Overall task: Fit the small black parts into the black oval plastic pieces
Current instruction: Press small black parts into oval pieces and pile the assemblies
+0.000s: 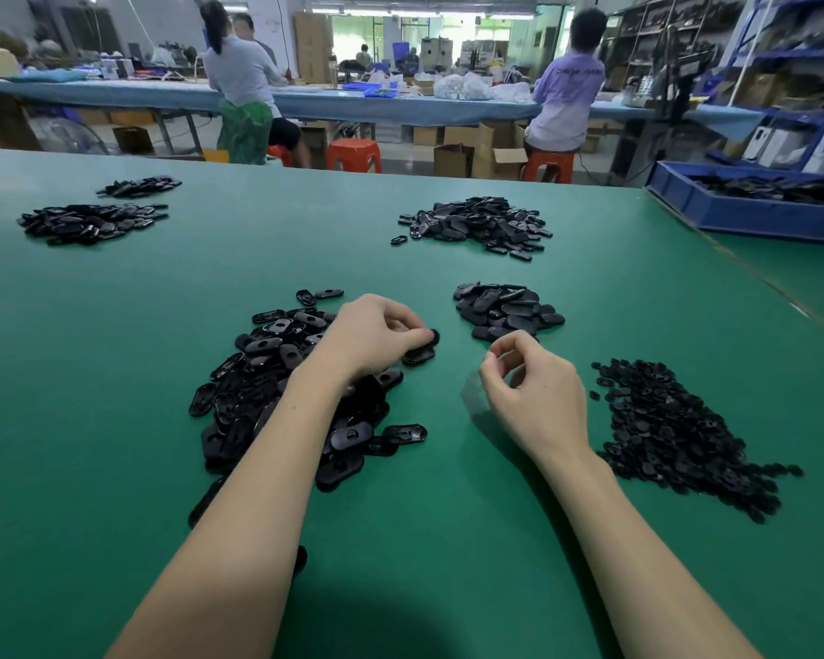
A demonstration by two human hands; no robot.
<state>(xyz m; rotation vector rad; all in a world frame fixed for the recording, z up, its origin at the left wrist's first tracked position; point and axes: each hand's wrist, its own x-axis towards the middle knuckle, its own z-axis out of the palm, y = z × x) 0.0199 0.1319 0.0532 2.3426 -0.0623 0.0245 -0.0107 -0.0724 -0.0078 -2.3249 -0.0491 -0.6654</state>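
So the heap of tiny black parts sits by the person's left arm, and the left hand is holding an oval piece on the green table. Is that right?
Not quite. The head view shows the heap of tiny black parts lying by the right arm, beyond the right hand. The rest holds: the left hand holds an oval piece on the green table.

Left forearm (277, 449) hides part of the oval-piece pile (258, 373), perhaps its middle
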